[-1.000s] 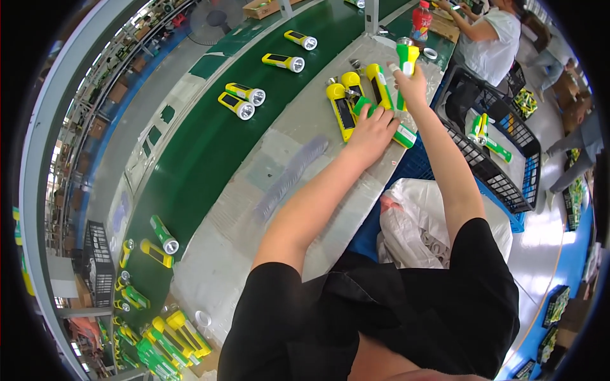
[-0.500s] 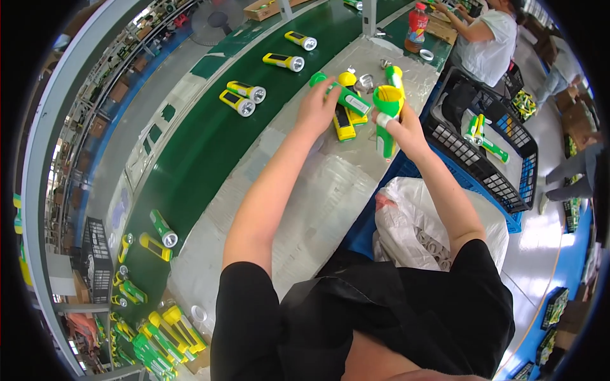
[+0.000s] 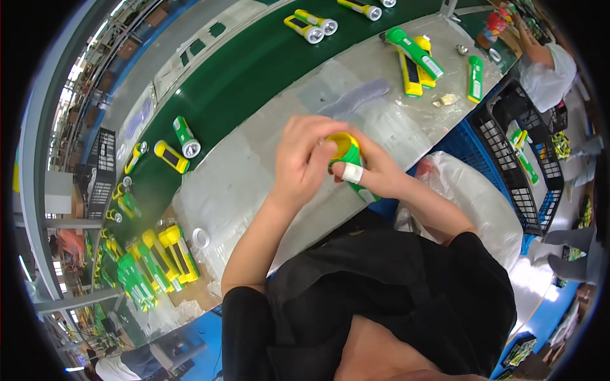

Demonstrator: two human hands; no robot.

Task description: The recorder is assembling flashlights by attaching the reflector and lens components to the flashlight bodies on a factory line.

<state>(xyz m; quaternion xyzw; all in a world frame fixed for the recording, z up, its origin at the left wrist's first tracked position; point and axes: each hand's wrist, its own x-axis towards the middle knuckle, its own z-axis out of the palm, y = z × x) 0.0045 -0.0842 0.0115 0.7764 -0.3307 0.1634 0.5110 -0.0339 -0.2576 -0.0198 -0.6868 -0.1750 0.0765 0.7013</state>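
Note:
My right hand (image 3: 379, 170) is closed round a green flashlight body (image 3: 353, 153), its wide yellow-lined mouth turned up; a white wrap circles the thumb. My left hand (image 3: 297, 162) is bent over that mouth, thumb and fingers at its rim, and any small part inside its fingers is hidden. Both hands are close to my chest, above the plastic-covered worktop (image 3: 254, 181). Farther off at the right, a green flashlight body (image 3: 416, 54) lies across yellow ones (image 3: 410, 77), with another green body (image 3: 475, 79) to their right.
Finished-looking flashlights (image 3: 305, 29) lie on the green conveyor belt (image 3: 241, 89). Several yellow and green bodies (image 3: 166, 257) are stacked at the left, near a white ring (image 3: 200, 238). A black crate (image 3: 489, 136) and white plastic bag (image 3: 467, 197) stand at my right. A co-worker (image 3: 553, 73) sits beyond.
Both hands have come back toward my chest, the right one bringing the flashlight body. My left hand has let go of the green body at the pile and joined the right. The view has shifted left.

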